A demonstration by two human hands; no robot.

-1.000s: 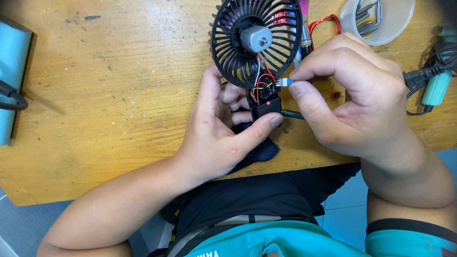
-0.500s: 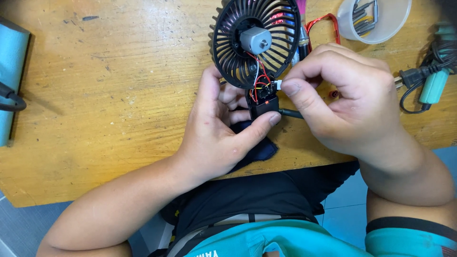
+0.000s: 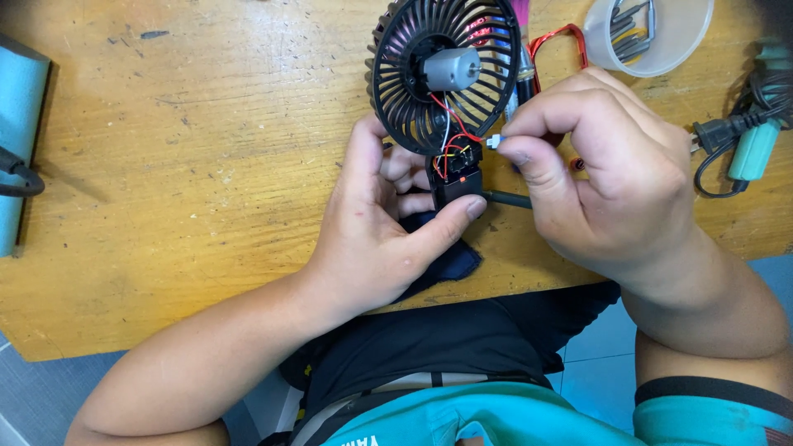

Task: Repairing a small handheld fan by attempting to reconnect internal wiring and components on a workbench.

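A: Centre top of frame: black fan grille (image 3: 446, 74), open handle base (image 3: 457, 175) clamped by left hand (image 3: 376, 239), thumb across.
B: Right hand (image 3: 611, 173)?
A: Pinched shut on small white connector (image 3: 494, 141), just right of base.
B: Step?
A: Likely seating plug. Needs fine alignment, steady base.

The black fan grille (image 3: 446, 74) is running off the top edge, the left hand (image 3: 376, 239) is covering most of the dark base (image 3: 457, 183) below it, the right hand (image 3: 611, 177) is hiding all but the tip of a white connector (image 3: 493, 142), and the clear cup (image 3: 661, 37) is being cropped at its upper rim.
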